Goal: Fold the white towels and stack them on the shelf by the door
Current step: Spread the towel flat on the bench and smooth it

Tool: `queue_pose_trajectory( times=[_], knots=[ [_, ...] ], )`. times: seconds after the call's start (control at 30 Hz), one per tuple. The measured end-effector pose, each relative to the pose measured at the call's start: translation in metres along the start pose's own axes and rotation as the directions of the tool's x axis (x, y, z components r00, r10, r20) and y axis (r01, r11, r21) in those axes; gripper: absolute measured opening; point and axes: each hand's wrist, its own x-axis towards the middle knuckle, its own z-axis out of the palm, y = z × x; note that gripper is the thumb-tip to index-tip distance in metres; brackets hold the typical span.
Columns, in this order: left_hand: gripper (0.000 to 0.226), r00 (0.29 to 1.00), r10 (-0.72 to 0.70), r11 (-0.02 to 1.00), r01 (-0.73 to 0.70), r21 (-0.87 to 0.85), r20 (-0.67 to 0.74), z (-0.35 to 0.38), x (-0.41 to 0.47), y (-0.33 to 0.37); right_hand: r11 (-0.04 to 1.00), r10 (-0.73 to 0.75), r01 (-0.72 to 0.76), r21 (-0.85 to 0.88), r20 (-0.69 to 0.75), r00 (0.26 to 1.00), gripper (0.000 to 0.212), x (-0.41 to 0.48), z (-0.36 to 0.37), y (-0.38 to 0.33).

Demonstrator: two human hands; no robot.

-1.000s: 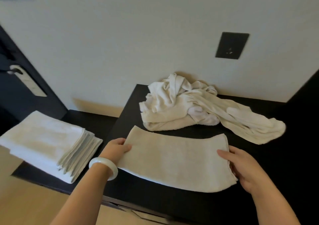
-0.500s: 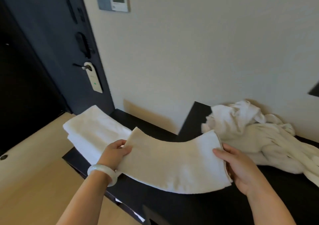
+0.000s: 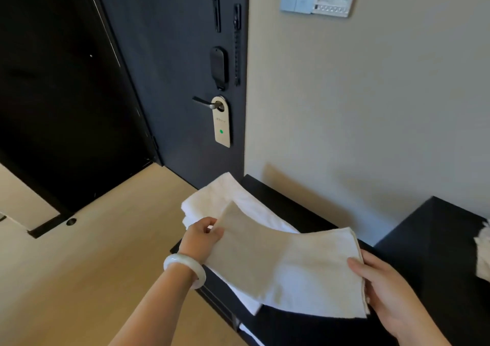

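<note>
Door (image 3: pixel 172 80): dark, far left, a hanger (image 3: pixel 222 122) on its handle.
Left hand (image 3: pixel 202 235): closed in a pinch on the towel's left end, with a pale bracelet (image 3: pixel 184 267) on the wrist.
Stack (image 3: pixel 228 194): folded white towels on the shelf (image 3: pixel 291 207) beside the door.
Towel (image 3: pixel 286 268): folded, held between both hands over the stack; contact cannot be told.
Right hand (image 3: pixel 384 292): grips the towel's right end, thumb on top.
Tabletop (image 3: pixel 450 239): black, with an unfolded pile (image 3: pixel 484 250) at the frame edge.
</note>
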Motion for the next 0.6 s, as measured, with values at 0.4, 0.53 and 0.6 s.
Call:
queue_pose_trajectory(
  times=[0.4,0.53,0.6],
  knots=[
    [0.006,0.993,0.013,0.952,-0.047,0.301,0.115,-0.048,0.150,0.019,0.977,0.134,-0.110,0.180,-0.128,0.983,0.020,0.074,0.102,0.020],
    [0.008,0.972,0.040,0.936,-0.118,0.332,0.231,-0.059,0.206,0.036,0.969,0.153,-0.105,0.224,-0.209,0.966,0.020,0.089,0.128,0.027],
    [0.007,0.957,0.051,0.934,-0.147,0.325,0.286,-0.064,0.233,0.040,0.974,0.137,-0.077,0.214,-0.286,0.948,0.016,0.097,0.138,0.032]
  ],
)
